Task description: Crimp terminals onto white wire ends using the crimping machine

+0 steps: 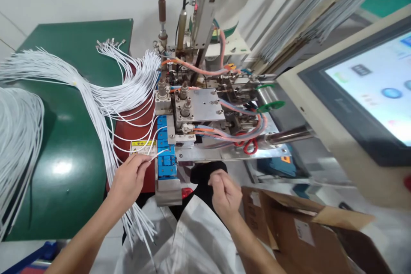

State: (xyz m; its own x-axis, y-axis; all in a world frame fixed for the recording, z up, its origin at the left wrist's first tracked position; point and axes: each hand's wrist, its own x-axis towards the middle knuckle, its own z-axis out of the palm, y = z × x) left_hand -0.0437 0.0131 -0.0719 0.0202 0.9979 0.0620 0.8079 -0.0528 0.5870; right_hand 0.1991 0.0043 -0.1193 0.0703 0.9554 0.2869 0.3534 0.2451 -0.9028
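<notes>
Between the fingertips of my left hand point(131, 175) is a thin white cable point(159, 153), its end lying over the blue fixture blocks point(167, 170) at the machine's left edge. Other white cables run from the blue blocks across the red plate point(136, 116) to a large bundle point(128, 94). My right hand point(225, 192) is closed in front of the machine, over my lap; whatever its fingers hold, if anything, is hidden. A yellow and white warning label point(141, 146) lies just beyond my left hand.
A green table point(73, 171) at left carries white cable bundles. The machine point(199, 105) has hoses and a wire spool point(269, 97). A touchscreen panel point(369, 81) juts in at right above an open cardboard box point(302, 231).
</notes>
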